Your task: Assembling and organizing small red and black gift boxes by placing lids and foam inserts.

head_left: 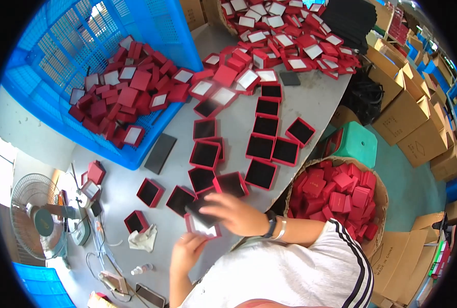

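At the near edge of the table, my left hand (187, 251) pinches the near side of a small red box (213, 233) with a white inside. My right hand (234, 213), wearing a dark wristband and a bracelet, holds a black pad (196, 210) tilted over that box, partly in its opening. The fingertips beneath the pad are hidden. Just beyond stand several red boxes lined with black, among them one box (179, 200) to the left and another box (230, 185) close behind my right hand.
A blue crate (128, 160) of red box parts stands at the far left, with a heap of box parts (285, 38) at the back. Right of the table are a carton of red boxes (336, 200) and a green stool (359, 143). A fan (43, 220), cloth (143, 238) and phone (150, 296) lie left.
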`<control>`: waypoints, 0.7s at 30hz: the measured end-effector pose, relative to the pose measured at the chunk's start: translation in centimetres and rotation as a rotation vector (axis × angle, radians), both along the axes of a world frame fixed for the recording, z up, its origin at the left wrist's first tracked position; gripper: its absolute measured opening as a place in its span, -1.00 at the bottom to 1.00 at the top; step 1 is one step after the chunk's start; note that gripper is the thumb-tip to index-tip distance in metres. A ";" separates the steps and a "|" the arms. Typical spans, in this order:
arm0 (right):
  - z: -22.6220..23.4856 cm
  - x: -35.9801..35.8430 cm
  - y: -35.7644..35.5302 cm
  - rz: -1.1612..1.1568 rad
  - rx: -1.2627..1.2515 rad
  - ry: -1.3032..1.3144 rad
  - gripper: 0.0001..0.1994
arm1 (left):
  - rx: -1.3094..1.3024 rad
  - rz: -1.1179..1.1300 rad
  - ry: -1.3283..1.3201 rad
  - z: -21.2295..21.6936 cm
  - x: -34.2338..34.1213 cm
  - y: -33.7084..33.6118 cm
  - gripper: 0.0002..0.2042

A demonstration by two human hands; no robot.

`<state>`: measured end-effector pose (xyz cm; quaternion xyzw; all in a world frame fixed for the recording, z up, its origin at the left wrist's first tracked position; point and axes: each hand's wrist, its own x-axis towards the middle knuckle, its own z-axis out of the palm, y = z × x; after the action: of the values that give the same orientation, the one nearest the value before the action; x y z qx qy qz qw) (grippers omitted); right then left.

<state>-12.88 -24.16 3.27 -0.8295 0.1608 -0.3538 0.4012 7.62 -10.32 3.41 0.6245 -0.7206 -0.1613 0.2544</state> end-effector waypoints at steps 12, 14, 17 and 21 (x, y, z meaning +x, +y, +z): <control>-2.7 1.8 5.3 0.125 -0.195 0.201 -0.44 | -0.282 0.351 -0.117 -2.5 -4.6 5.0 -0.81; -1.6 1.1 4.7 0.170 -0.223 0.181 -0.43 | -0.353 0.377 -0.063 -3.0 -5.0 5.2 -0.80; -1.7 0.7 4.4 0.194 -0.180 0.097 -0.48 | -0.548 0.407 0.050 -4.4 -4.8 6.2 -0.57; -3.7 0.9 6.8 0.165 0.050 0.027 -0.65 | -0.472 0.566 0.807 -6.7 -5.4 4.1 -0.23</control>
<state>-11.98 -17.34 -0.43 -0.8343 0.1062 -0.3040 0.4475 2.18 -6.19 -3.26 0.6083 -0.3864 -0.1471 0.6775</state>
